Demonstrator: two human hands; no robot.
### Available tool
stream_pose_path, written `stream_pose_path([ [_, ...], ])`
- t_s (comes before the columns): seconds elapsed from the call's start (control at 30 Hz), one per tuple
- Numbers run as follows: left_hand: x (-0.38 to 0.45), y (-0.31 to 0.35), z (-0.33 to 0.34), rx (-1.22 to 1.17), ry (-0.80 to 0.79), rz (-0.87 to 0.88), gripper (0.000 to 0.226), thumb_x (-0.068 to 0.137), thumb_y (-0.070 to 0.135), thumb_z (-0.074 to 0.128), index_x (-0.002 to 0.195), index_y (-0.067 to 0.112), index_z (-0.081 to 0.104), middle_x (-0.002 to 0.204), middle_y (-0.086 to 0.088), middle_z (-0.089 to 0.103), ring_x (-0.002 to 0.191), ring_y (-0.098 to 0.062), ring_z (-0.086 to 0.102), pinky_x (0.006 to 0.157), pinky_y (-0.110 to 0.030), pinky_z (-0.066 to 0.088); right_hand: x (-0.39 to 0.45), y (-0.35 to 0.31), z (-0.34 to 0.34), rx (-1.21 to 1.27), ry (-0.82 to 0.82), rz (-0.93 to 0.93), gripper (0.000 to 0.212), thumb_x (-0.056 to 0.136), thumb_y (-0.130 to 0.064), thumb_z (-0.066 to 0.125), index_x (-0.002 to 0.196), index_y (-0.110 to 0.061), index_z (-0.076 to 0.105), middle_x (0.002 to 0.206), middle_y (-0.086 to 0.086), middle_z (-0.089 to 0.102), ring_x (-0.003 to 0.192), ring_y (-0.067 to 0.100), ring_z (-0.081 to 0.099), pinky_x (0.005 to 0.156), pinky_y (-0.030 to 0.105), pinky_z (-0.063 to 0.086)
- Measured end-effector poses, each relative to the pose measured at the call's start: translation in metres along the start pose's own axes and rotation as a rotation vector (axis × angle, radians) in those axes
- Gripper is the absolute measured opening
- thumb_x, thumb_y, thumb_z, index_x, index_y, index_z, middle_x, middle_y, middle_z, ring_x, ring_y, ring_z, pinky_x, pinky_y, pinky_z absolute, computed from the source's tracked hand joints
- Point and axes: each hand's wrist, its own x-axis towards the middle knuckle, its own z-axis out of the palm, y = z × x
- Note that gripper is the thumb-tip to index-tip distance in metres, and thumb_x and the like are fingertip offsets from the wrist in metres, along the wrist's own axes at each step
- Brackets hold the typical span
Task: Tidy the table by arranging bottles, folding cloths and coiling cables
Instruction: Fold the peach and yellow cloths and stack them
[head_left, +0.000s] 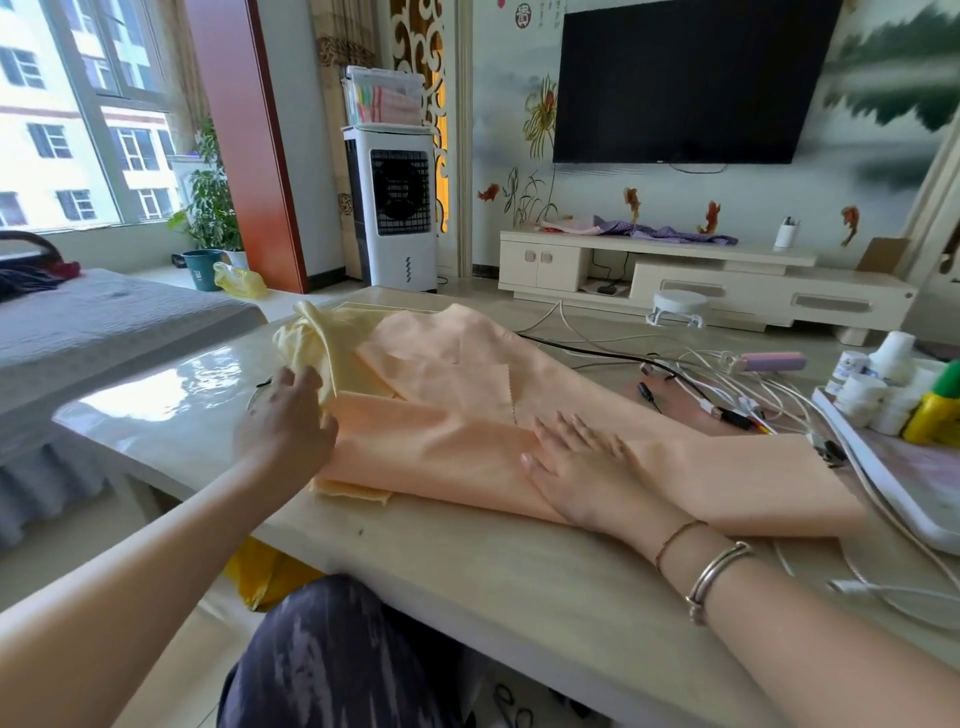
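A person sits at a pale stone-topped table (467, 561), both forearms stretched across it. The right hand (582, 467) lies flat on a peach cloth (447, 436), fingers straight and spread, palm pressing the fabric down; two bangles (711, 577) circle that wrist. The peach cloth is spread wide over the middle of the table, its near part folded over in a long band that runs toward the right edge.

The left hand (285, 415) reaches to the cloth's left end, its fingers curled at the edge of a pale yellow cloth (322, 343) that is bunched up just beyond; from here I cannot tell whether it is actually gripping the fabric or only touching it. A corner of yellow fabric also peeks out from under the peach cloth at the near edge.

To the right of the cloths, a loose tangle of white and black cables (727, 384) sprawls over the tabletop, and a lilac cylindrical gadget (769, 362) lies among them. Farther right a white tray (872, 467) holds several white bottles (878, 384) crowded together and a yellow bottle with a green cap (935, 410).
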Motion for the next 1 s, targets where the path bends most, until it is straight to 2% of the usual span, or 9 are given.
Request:
stream_pose_path([
  [0.13,-0.018,0.052,-0.011,-0.13,0.12,0.279,0.023,0.09,0.019,0.055,0.113,0.02,0.055,0.129,-0.001,0.047,0.12,-0.026,0.042,0.099,-0.042,0.039,-0.01,0.025,-0.019,0.322,0.144,-0.06,0.058,0.099,-0.039,0.043,0.149,-0.016,0.025,0.159,0.004,0.018,0.147,0.014,0.011,0.119,0.032,0.013],
  [0.27,-0.042,0.125,0.004,-0.321,-0.089,0.561,0.016,0.091,0.018,0.053,0.1,0.022,0.067,0.114,0.004,0.057,0.11,-0.022,0.048,0.092,-0.035,0.041,-0.055,0.074,-0.044,0.315,0.15,-0.047,0.053,0.091,-0.042,0.059,0.136,-0.019,0.045,0.143,-0.004,0.043,0.133,0.011,0.036,0.103,0.017,0.026],
  [0.4,-0.06,0.185,0.033,-0.395,-0.274,0.783,0.024,0.091,0.022,0.054,0.112,0.019,0.067,0.12,0.0,0.061,0.111,-0.024,0.054,0.094,-0.036,0.044,-0.099,0.105,-0.058,0.108,-0.039,0.018,0.08,0.063,-0.069,0.061,0.132,-0.032,0.045,0.134,-0.013,0.037,0.133,0.012,0.027,0.108,0.024,0.024],
  [0.5,-0.069,0.209,0.047,-0.297,-0.382,0.782,0.044,0.092,0.04,0.052,0.132,0.021,0.053,0.138,0.003,0.05,0.129,-0.023,0.042,0.106,-0.038,0.035,-0.121,0.113,-0.057,-0.249,0.075,0.057,0.056,0.075,-0.045,0.056,0.128,-0.029,0.044,0.129,-0.005,0.036,0.128,0.02,0.028,0.102,0.032,0.034],
  [0.6,-0.084,0.213,0.055,-0.154,-0.465,0.758,0.062,0.091,0.059,0.042,0.145,0.03,0.032,0.154,0.011,0.028,0.143,-0.018,0.02,0.117,-0.038,0.017,-0.13,0.099,-0.052,-0.541,0.264,0.097,0.043,0.075,-0.013,0.061,0.116,-0.025,0.052,0.117,0.006,0.05,0.112,0.029,0.046,0.084,0.037,0.041],
  [0.8,-0.09,0.211,0.057,-0.079,-0.467,0.751,0.077,0.083,0.076,0.032,0.149,0.041,0.015,0.158,0.016,0.011,0.146,-0.015,0.007,0.119,-0.036,0.006,-0.127,0.078,-0.064,-0.497,0.408,0.147,0.033,0.092,-0.009,0.039,0.118,-0.023,0.052,0.101,0.006,0.065,0.096,0.029,0.064,0.063,0.031,0.036],
  [0.9,-0.087,0.213,0.056,-0.089,-0.467,0.775,0.078,0.08,0.076,0.039,0.147,0.041,0.023,0.157,0.013,0.018,0.145,-0.016,0.012,0.118,-0.037,0.011,-0.115,0.067,-0.057,-0.216,0.579,-0.072,0.034,0.087,-0.013,0.043,0.11,-0.022,0.067,0.089,0.006,0.07,0.09,0.03,0.066,0.065,0.032,0.046],
  [0.97,-0.081,0.211,0.053,-0.452,-0.567,0.773,0.064,0.077,0.063,0.053,0.132,0.03,0.051,0.141,0.006,0.046,0.132,-0.008,0.038,0.112,-0.029,0.028,-0.105,0.056,-0.049,-0.007,0.642,-0.222,0.036,0.084,-0.012,0.044,0.105,-0.016,0.072,0.093,0.01,0.072,0.099,0.028,0.065,0.077,0.035,0.053],
  [1.0,-0.077,0.209,0.047,-0.736,-0.59,0.728,0.046,0.079,0.048,0.058,0.115,0.02,0.063,0.123,0.002,0.06,0.113,0.002,0.052,0.101,-0.02,0.038,-0.1,0.049,-0.046,0.066,0.645,-0.257,0.037,0.084,-0.01,0.044,0.108,-0.014,0.071,0.099,0.01,0.072,0.105,0.026,0.062,0.083,0.037,0.053],
])
